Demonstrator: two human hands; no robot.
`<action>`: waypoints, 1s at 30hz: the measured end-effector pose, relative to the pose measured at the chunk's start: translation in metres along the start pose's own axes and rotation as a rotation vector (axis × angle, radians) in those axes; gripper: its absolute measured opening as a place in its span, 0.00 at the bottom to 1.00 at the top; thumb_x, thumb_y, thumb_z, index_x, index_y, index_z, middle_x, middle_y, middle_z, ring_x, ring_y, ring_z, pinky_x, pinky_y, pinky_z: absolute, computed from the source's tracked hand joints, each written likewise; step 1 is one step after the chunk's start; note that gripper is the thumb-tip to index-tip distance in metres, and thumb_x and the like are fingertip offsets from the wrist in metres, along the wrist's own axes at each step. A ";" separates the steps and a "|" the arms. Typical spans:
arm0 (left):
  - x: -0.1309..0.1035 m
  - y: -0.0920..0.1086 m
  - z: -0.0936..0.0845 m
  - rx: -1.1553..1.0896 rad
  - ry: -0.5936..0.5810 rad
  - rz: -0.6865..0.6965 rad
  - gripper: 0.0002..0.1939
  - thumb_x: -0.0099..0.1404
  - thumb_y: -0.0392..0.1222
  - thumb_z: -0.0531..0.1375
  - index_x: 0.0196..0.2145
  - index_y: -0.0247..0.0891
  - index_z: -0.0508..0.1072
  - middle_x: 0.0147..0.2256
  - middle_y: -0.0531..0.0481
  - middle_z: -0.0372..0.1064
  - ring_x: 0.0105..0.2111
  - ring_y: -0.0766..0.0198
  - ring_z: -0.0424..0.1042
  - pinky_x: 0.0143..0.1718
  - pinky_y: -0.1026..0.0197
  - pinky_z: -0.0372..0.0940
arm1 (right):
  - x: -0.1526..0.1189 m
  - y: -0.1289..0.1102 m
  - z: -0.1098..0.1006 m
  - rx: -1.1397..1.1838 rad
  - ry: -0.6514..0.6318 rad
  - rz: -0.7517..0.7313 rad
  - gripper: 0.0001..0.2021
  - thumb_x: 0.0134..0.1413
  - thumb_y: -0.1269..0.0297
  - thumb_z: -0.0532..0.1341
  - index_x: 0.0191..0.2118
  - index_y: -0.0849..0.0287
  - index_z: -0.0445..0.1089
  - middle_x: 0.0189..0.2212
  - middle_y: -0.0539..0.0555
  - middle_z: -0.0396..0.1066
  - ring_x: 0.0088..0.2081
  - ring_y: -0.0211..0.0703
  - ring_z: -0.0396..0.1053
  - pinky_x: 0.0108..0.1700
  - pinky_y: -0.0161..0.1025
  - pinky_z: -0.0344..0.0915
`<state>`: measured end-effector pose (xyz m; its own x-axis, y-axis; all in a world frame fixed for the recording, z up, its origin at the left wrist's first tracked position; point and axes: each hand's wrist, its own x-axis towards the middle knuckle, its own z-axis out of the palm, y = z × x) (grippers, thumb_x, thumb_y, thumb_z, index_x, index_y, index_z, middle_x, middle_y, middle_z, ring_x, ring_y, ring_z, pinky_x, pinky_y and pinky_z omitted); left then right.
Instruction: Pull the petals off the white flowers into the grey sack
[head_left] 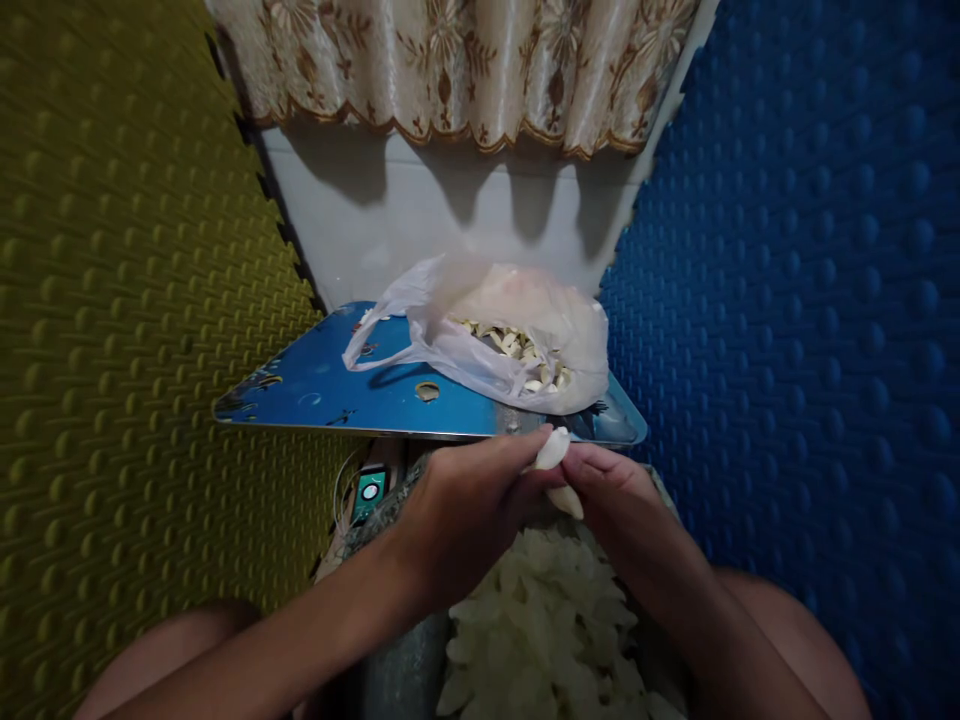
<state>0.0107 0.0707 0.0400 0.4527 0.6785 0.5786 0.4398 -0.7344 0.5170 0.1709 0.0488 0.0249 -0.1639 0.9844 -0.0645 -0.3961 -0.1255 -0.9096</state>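
Observation:
Between my two hands is a white, petal-shaped piece [553, 448], its kind not clear. The fingers of my left hand [469, 490] are closed on it. My right hand [611, 488] pinches at its right side, fingertips together. A second pale piece [566, 501] shows just below, between the hands; which hand holds it I cannot tell. Beneath them lies a heap of pale, petal-like pieces [544, 625], partly shaded. Beyond my hands, a white plastic bag [585, 350] lies open with whitish and yellowish bits [517, 345] inside.
The bag rests on a blue tabletop [322, 395] with printed pictures. Below its edge is a device with a lit green screen [371, 493], near a white cable [341, 490]. A yellow padded wall [150, 300] stands left, a blue one [787, 300] right. A patterned curtain [465, 70] hangs behind.

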 end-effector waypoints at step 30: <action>0.002 -0.002 -0.011 -0.468 -0.284 -0.349 0.14 0.39 0.43 0.71 0.26 0.37 0.78 0.24 0.53 0.75 0.25 0.62 0.72 0.25 0.66 0.65 | 0.003 -0.014 -0.016 -0.237 0.197 -0.151 0.13 0.55 0.57 0.59 0.42 0.57 0.72 0.43 0.54 0.74 0.42 0.42 0.70 0.42 0.34 0.64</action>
<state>0.0025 0.0739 0.0468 0.5602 0.8107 0.1703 0.2431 -0.3574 0.9017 0.1903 0.0551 0.0315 0.0675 0.9975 0.0217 -0.1778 0.0334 -0.9835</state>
